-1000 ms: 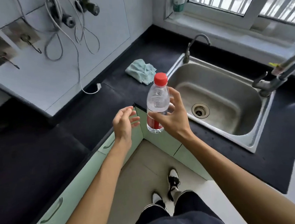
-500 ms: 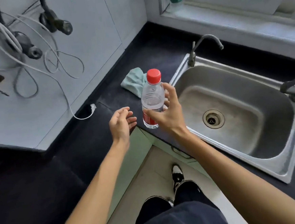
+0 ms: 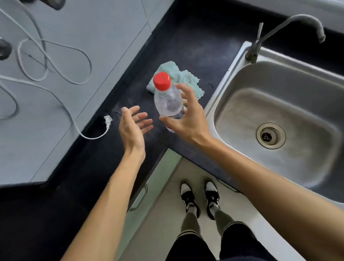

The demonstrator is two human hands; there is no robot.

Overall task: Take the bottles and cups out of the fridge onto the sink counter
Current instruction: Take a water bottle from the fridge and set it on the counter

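Note:
A clear plastic water bottle (image 3: pixel 167 99) with a red cap is upright over the black sink counter (image 3: pixel 193 44), just left of the steel sink (image 3: pixel 230 80). My right hand (image 3: pixel 187 119) wraps its lower half, thumb in front and fingers behind, and hides its base, so I cannot tell whether it touches the counter. My left hand (image 3: pixel 133 125) hovers a little to the left of the bottle, palm turned toward it, fingers spread, holding nothing. The fridge is out of view.
A crumpled light green cloth (image 3: pixel 187 78) lies on the counter right behind the bottle. A grey faucet (image 3: pixel 282 29) arches over the sink. A white cable with its plug (image 3: pixel 107 121) hangs down the tiled wall onto the counter at left. My shoes (image 3: pixel 200 196) stand in the counter's corner.
My right hand has carried the bottle forward and down, from over the counter edge to over the counter by the cloth. My left hand moved along beside it, still open.

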